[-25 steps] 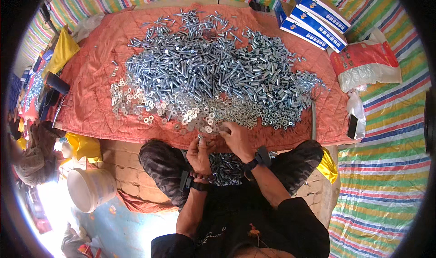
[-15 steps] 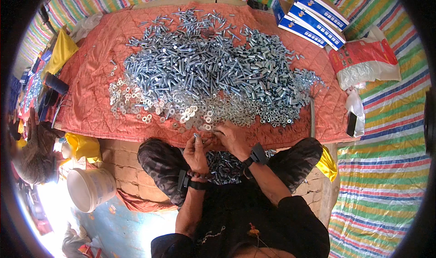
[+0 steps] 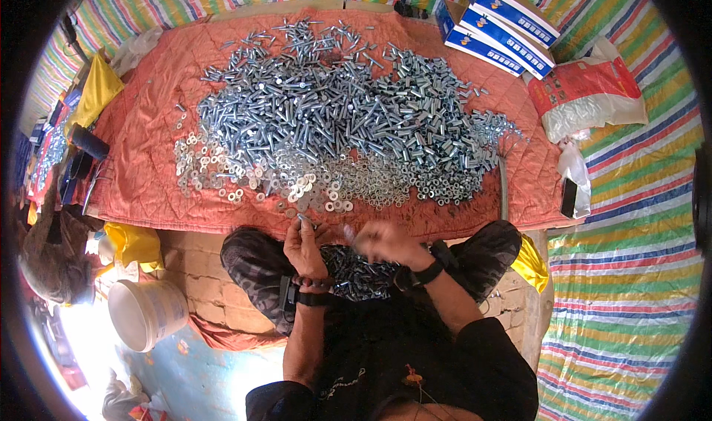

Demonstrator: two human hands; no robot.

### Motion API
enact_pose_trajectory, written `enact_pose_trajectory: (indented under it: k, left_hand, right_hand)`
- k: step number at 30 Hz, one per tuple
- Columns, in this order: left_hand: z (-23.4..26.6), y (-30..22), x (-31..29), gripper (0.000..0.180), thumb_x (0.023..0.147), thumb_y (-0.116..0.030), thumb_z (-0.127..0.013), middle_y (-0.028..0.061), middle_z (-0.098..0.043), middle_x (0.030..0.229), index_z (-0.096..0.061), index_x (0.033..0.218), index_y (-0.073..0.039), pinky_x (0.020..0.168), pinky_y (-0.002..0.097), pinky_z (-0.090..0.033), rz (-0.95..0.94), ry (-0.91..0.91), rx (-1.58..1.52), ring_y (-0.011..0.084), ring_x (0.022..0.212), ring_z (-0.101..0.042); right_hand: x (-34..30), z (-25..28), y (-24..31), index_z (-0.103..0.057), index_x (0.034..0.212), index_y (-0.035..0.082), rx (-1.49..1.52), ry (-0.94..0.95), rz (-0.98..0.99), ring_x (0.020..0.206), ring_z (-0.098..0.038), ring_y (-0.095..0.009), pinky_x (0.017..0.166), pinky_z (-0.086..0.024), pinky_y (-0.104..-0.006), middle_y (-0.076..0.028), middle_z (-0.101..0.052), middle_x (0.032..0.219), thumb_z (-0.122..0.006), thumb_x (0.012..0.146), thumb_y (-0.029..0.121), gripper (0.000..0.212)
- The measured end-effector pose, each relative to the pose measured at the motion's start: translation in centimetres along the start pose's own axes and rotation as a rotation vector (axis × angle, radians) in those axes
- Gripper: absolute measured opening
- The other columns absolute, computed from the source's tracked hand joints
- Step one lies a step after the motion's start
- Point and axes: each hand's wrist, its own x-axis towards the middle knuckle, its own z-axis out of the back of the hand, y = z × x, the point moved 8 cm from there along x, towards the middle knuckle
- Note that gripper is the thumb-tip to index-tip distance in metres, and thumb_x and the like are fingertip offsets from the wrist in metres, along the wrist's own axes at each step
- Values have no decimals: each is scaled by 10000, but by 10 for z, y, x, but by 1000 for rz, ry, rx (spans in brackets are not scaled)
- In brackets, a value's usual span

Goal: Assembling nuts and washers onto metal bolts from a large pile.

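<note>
My left hand (image 3: 304,248) is closed around a silver bolt (image 3: 302,218), whose end sticks up past the thumb and finger. To its right, my right hand (image 3: 387,242) is blurred by motion, its fingers drawn together over my lap. A pale, smeared glint shows at its fingertips, too blurred to name. Beyond the hands, a spread of flat washers (image 3: 302,191) and smaller rings (image 3: 378,182) lies along the near side of a red quilted cloth (image 3: 141,180). Behind them is a wide heap of bolts (image 3: 297,117), with short metal sleeves (image 3: 426,98) to the right.
Dark metal pieces (image 3: 356,274) lie in a pile between my knees. Blue-and-white boxes (image 3: 504,31) are stacked at the far right, near a red-and-clear plastic bag (image 3: 586,94). A white bucket (image 3: 144,313) stands at the left. Another person (image 3: 52,250) is at the left edge.
My right hand has drawn back from the washers at the cloth's near edge toward my lap. My left hand keeps the bolt and sits slightly farther left in the picture; the whole view has shifted a little.
</note>
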Motion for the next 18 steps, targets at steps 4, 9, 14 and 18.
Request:
enact_pose_trajectory:
  k: [4, 9, 14, 18]
  left_hand:
    - [-1, -2, 1, 204, 928, -201, -585, 45, -602, 827, -583, 983, -4, 641, 315, -566, -24, 3, 13, 172, 728, -644]
    - [-11, 21, -15, 230, 929, -197, -584, 81, -627, 857, -588, 1028, 10, 645, 318, -565, 86, 134, 103, 174, 741, -644]
    - [-16, 21, -19, 238, 941, -192, -565, 98, -643, 869, -588, 1041, 23, 663, 307, -559, 59, 155, 85, 173, 754, -647]
    - [-20, 17, -20, 247, 941, -188, -564, 102, -653, 891, -584, 1054, 31, 674, 304, -556, 35, 186, 79, 179, 765, -656]
  right_hand:
    - [-30, -33, -44, -635, 940, 21, -1170, 372, -98, 747, -625, -327, 654, -480, -437, -171, -647, 879, -709, 761, 281, 325]
    - [-34, -30, -57, -666, 908, 41, -1033, 339, -96, 799, -631, -358, 680, -480, -451, -188, -651, 843, -665, 789, 287, 273]
    - [-13, -11, 4, -622, 842, 0, -788, 56, 4, 757, -611, -389, 652, -487, -449, -195, -599, 758, -631, 808, 264, 266]
    - [19, 19, 32, -609, 869, -1, -704, -419, 135, 747, -604, -377, 650, -483, -438, -185, -600, 772, -630, 834, 222, 226]
